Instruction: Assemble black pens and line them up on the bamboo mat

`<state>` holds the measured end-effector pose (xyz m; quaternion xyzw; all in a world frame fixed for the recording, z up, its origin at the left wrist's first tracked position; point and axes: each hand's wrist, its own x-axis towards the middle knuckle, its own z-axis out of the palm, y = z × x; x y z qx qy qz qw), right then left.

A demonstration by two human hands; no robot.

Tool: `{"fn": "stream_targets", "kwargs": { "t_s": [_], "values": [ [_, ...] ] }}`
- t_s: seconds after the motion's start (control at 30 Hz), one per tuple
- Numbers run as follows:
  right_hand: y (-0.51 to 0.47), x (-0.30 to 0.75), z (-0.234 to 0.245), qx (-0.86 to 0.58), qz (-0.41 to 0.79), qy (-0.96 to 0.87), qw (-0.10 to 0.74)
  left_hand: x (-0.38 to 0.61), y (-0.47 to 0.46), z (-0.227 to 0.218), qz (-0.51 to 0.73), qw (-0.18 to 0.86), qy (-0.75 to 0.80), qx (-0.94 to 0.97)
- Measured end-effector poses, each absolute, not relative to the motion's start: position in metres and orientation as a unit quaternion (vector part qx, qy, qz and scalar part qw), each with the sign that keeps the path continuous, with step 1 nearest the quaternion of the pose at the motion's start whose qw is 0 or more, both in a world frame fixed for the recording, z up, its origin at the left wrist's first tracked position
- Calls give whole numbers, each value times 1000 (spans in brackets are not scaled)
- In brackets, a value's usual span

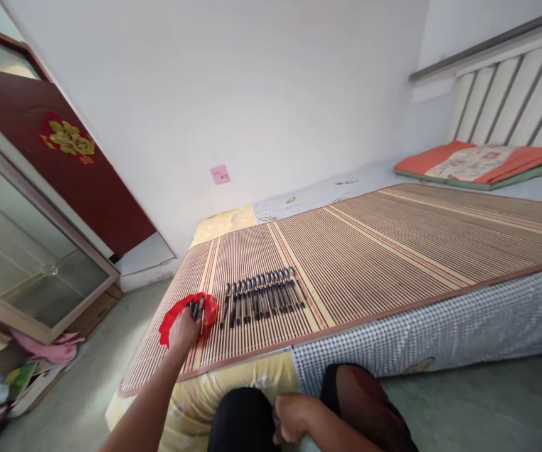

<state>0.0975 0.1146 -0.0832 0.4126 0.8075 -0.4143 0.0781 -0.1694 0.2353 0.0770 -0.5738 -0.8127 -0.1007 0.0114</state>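
Note:
My left hand (pixel 183 329) reaches into a red scalloped dish (pixel 167 321) near the left end of the bed. Its fingers are closed on a dark pen (pixel 198 309) among several pens in the dish; the fingertips are partly hidden. To the right of the dish, a row of several dark pens (pixel 262 297) lies side by side on the striped mat (pixel 365 257). My right hand (pixel 294 417) is curled into a fist between my knees, below the bed's edge, with nothing visible in it.
A folded orange floral quilt (pixel 480 164) lies at the far right of the bed. The white wall (pixel 271 94) stands behind, with a radiator (pixel 515 94) at right. A glass-fronted cabinet (pixel 30 232) and a dark red door (pixel 63 157) are at left.

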Motion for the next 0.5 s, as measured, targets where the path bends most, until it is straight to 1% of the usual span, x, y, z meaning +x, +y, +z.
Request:
{"fn": "stream_targets", "kwargs": {
  "t_s": [0.07,0.27,0.37,0.5],
  "values": [
    [114,99,-78,431,-394,806,97,-169,238,73,-90,23,-812,-576],
    [112,104,-65,452,-387,798,96,-162,243,71,-79,31,-816,-572],
    [111,107,-59,468,-388,789,88,-159,244,74,-101,20,-822,-560],
    [107,111,-52,478,-405,775,74,-162,243,86,-165,0,-829,-534]
  ]
}}
